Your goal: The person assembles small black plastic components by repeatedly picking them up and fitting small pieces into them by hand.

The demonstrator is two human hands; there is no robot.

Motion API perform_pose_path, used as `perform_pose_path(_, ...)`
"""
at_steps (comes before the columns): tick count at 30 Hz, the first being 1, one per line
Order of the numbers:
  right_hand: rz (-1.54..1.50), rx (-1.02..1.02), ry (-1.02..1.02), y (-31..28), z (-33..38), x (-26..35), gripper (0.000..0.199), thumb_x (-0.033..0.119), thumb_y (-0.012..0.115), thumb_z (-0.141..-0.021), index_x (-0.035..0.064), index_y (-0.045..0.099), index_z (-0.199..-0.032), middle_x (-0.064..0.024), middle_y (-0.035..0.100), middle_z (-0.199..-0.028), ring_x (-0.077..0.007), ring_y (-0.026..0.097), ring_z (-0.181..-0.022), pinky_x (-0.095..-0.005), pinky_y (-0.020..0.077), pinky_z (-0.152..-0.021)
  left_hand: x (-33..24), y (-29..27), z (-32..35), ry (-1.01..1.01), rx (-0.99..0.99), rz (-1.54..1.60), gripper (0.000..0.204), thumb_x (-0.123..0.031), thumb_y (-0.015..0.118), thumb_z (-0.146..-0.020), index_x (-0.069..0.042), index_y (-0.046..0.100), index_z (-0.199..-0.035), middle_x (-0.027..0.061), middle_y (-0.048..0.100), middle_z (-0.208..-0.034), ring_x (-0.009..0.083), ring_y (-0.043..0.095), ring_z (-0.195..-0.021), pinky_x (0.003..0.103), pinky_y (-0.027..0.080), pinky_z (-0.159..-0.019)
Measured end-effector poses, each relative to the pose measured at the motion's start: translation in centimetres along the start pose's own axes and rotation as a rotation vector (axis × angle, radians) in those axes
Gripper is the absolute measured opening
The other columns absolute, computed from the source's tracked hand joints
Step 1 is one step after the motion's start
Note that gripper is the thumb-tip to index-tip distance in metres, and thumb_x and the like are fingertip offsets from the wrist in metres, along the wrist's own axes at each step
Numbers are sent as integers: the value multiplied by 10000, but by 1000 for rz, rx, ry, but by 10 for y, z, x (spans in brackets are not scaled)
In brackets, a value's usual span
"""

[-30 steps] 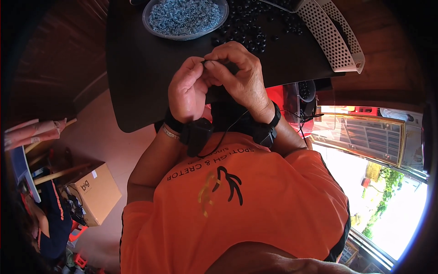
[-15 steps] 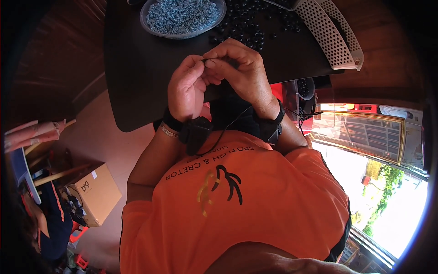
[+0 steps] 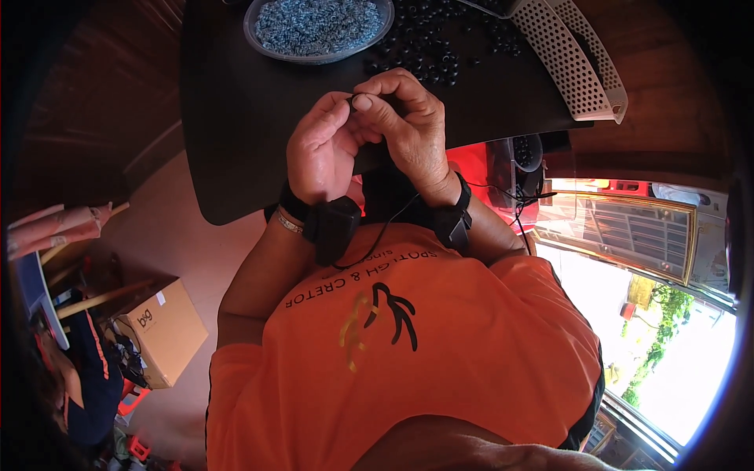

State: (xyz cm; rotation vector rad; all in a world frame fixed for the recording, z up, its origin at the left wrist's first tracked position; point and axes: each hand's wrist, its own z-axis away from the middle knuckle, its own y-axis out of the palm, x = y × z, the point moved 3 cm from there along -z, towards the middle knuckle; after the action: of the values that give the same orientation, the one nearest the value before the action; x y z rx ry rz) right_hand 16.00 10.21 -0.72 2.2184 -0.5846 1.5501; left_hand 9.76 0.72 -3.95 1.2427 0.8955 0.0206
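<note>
We see two bare hands meeting fingertip to fingertip on the near side of a clear bowl (image 3: 314, 60) heaped with blue-grey bits (image 3: 318, 27). The left hand (image 3: 322, 153) and the right hand (image 3: 408, 129) are both pinched narrowly on one small dark piece (image 3: 353, 100), itself just on the bowl's near side; its exact shape we cannot tell. A tip grip suits something this small, we judge, and two thumbs probably steady it better than one. The left palm turns inward, fingers curled; the right index finger arches above its thumb. Elbows are bent and forearms angle together before an orange shirt (image 3: 440, 353), black bands with boxy devices (image 3: 334, 224) on both wrists.

Loose black pieces (image 3: 452, 68) lie right of the bowl on the dark worktop (image 3: 243, 133), spread, perhaps, for easy picking. Farther right of the bowl stands a pale perforated holder (image 3: 554, 67); on the bowl's near right, lower down, sits a tub (image 3: 537, 166) with more black pieces. A cardboard box (image 3: 173, 334) sits well left of the bowl.
</note>
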Motion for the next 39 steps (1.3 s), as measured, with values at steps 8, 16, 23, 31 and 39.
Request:
perform_pose_path(8, 213, 71, -145, -7, -7, 4, 75, 27, 669, -796, 14, 654, -868, -40, 597, -853, -97, 578, -756, -215, 477, -647, -1, 1, 0, 6, 66, -11, 211, -188, 410, -922, -10, 516, -961, 78, 574, -887, 171, 552, -774, 304, 445, -735)
perform_pose_path(16, 374, 39, -264, 0, -2, 3, 159, 32, 716, -715, 32, 664, -865, -56, 614, -855, -156, 594, -771, -265, 500, -652, 0, 3, 0, 29, -57, 71, 197, -153, 422, -917, 12, 512, -978, 103, 564, -917, 191, 556, -821, 315, 445, -773)
perform_pose_path(23, 616, -57, -432, 4, 3, 6, 307, 23, 717, -623, 59, 648, -920, -57, 625, -863, -219, 591, -802, -307, 498, -665, -1, 4, 1, 20, -46, 99, 162, -132, 428, -916, 6, 510, -937, 110, 555, -916, 197, 554, -867, 324, 442, -812)
perform_pose_path(31, 623, -48, -422, 4, 4, 7, 274, 33, 701, -626, 52, 657, -897, -70, 642, -872, -240, 602, -801, -322, 497, -682, 4, -3, 0, 31, -18, 97, 149, -136, 422, -919, -13, 506, -914, 72, 545, -883, 160, 533, -841, 294, 428, -786)
perform_pose_path(39, 288, 48, -127, -5, 0, 8, 138, 14, 651, -758, 21, 659, -895, -76, 644, -901, -187, 600, -840, -285, 484, -730, 1, 3, 2, 66, 0, -5, 181, -169, 427, -922, -9, 509, -948, 72, 554, -889, 164, 544, -803, 307, 449, -758)
